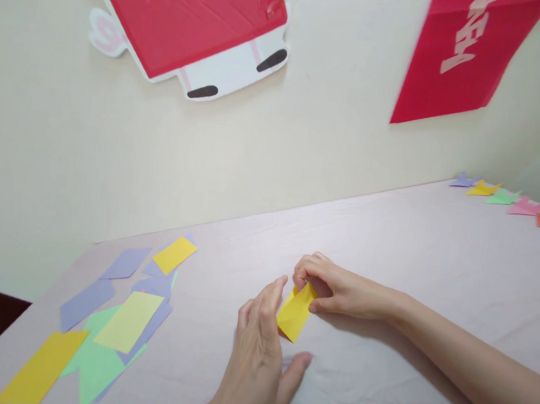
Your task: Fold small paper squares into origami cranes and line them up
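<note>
A small folded piece of yellow paper is at the middle of the table, tilted between my two hands. My right hand pinches its upper right part between thumb and curled fingers. To the left of the paper is my left hand, with its thumb spread away from the fingers. The left fingertips are right by the paper's left edge; whether they touch it I cannot tell.
Loose yellow, purple and green paper sheets overlap on the table's left side. At the far right stands a row of several folded paper figures. Behind the table rises a wall with a red hanging and a red-and-white cutout.
</note>
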A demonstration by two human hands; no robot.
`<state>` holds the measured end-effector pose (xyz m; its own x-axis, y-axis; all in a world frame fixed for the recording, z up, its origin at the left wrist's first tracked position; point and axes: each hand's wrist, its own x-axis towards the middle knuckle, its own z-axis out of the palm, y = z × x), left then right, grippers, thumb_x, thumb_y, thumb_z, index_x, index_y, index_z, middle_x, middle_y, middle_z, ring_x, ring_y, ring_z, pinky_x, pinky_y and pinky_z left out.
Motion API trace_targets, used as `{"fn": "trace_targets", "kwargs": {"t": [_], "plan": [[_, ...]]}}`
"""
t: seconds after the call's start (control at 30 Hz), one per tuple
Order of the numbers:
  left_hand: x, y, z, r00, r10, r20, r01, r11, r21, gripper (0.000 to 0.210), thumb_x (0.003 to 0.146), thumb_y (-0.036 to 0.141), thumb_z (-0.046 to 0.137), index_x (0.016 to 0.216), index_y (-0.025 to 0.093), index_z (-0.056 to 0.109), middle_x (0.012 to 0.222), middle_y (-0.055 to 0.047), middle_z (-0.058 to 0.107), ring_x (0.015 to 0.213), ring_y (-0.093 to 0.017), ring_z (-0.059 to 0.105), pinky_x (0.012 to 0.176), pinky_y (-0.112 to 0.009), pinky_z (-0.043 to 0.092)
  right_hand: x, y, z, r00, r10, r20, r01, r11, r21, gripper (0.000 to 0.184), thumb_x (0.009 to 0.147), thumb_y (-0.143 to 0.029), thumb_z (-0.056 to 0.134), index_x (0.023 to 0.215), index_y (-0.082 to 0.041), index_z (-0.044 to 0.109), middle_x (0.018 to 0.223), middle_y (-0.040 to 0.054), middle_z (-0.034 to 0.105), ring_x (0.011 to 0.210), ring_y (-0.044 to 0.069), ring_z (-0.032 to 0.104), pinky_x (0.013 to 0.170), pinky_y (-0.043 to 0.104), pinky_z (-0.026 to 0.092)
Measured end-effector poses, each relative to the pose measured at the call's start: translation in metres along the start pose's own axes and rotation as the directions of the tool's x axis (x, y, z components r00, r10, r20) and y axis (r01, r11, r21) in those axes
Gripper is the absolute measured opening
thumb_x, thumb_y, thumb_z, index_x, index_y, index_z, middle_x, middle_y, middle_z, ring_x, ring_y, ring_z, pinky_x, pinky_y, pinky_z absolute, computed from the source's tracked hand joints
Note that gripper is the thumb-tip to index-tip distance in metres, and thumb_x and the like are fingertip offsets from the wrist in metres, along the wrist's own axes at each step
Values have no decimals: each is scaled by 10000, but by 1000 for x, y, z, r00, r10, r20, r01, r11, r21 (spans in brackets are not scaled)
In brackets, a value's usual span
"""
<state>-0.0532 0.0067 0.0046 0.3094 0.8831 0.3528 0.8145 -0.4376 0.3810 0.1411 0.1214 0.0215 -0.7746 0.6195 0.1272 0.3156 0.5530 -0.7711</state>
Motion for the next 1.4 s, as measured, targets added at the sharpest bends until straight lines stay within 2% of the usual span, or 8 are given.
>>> {"fn": "trace_targets", "kwargs": {"t": [0.23, 0.4, 0.57, 0.8, 0.9, 1.03, 1.2, 1.4], "plan": [[-4, -5, 1, 991, 103, 89, -108, 992, 61, 895, 834, 241, 567, 1495, 112, -22, 1441, -213, 445, 1321, -301, 430, 1031, -533, 365, 5, 2, 1, 983, -181, -8, 179, 978, -102, 191, 821, -42, 514, 714, -199, 529, 827, 5, 620, 912, 181, 470, 876, 333, 367], [-7, -8, 7, 978, 173, 120, -196, 955, 222, 718, 877, 459, 540, 1433, 78, 292, 1429, -194, 483, 1334, -306, 431, 1064, -510, 328, 8, 4, 0, 972, -232, -36, 194, 880, -434, 172, 804, -46, 551, 727, -195, 588, 802, 30, 672, 908, 222, 496, 827, 369, 346], [-5, 3, 7, 983, 115, 142, -160, 918, 364, 649, 843, 594, 549, 1287, 121, 546, 1306, -169, 598, 1170, -337, 560, 969, -508, 415, -5, -11, 2, 965, -255, 62, 241, 766, -596, 212, 781, -50, 558, 895, -194, 664, 1085, 94, 646, 1034, 268, 488, 873, 412, 366], [-9, -1, 1, 983, 120, 136, -159, 930, 331, 579, 868, 461, 564, 1313, 95, 514, 1247, -163, 629, 1087, -311, 594, 939, -470, 453, -14, -4, 3, 973, -230, 32, 226, 907, -355, 166, 906, -213, 542, 920, -215, 708, 935, 66, 678, 933, 216, 533, 856, 372, 418], [-17, -5, 3, 989, 122, 86, -143, 938, 316, 677, 887, 341, 529, 1453, 48, 302, 1402, -203, 502, 1186, -301, 549, 944, -424, 461, -7, -1, 2, 997, -62, -54, 54, 988, -148, 168, 916, -254, 541, 898, -191, 696, 877, 61, 654, 889, 196, 557, 811, 326, 447], [-27, -7, 6, 996, 61, 60, -78, 943, 324, 815, 876, 330, 515, 1513, 28, 106, 1559, -221, 239, 1294, -313, 460, 940, -405, 463, 9, -6, 7, 975, 188, -116, -198, 977, -80, 125, 856, -204, 568, 945, -171, 649, 842, 46, 611, 759, 171, 556, 693, 284, 436], [-30, -18, 12, 968, 166, 187, -226, 899, 376, 753, 885, 528, 474, 1487, 110, 301, 1521, -127, 373, 1261, -319, 487, 953, -426, 432, 18, -9, 16, 985, 143, -93, -155, 979, -133, 182, 839, -152, 543, 998, -199, 619, 824, 34, 619, 810, 193, 558, 713, 292, 417], [-27, -20, 14, 972, 176, 157, -227, 874, 429, 794, 883, 648, 395, 1452, 95, 377, 1479, -119, 445, 1216, -298, 506, 927, -404, 412, 17, -8, 21, 975, 167, -145, -187, 973, -136, 161, 833, -112, 512, 891, -192, 639, 787, 35, 647, 786, 194, 556, 717, 300, 409]]}}
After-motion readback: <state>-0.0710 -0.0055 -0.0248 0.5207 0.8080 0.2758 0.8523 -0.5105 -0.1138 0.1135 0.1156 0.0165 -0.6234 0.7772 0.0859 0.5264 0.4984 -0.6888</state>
